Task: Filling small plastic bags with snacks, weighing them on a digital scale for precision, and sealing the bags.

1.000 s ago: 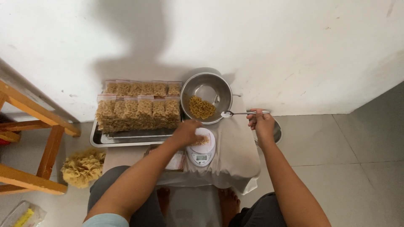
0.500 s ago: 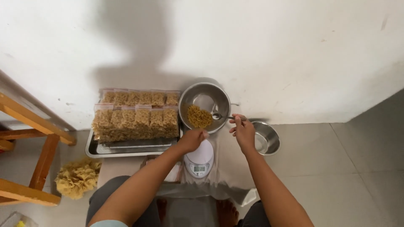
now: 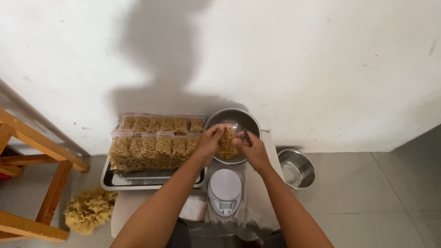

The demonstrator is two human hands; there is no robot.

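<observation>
My left hand (image 3: 211,138) and my right hand (image 3: 251,147) together hold a small clear bag of brown snack pieces (image 3: 227,141) over a steel bowl (image 3: 233,118). A thin spoon handle (image 3: 246,136) sticks up in my right hand's fingers. Just below the hands, a white round kitchen scale (image 3: 224,191) lies bare on a cloth-covered stand (image 3: 257,193). Left of the bowl, a steel tray (image 3: 138,180) carries several rows of filled clear bags (image 3: 154,142).
An empty steel bowl (image 3: 297,169) stands on the floor at the right. Flat empty bags (image 3: 193,207) lie beside the scale. A wooden frame (image 3: 32,174) stands at the left, with a yellowish frilly heap (image 3: 89,210) on the floor nearby. A white wall rises behind.
My left hand has lifted the bag off the scale up over the bowl, and my right hand with the spoon has come in to meet it. The camera has shifted closer.
</observation>
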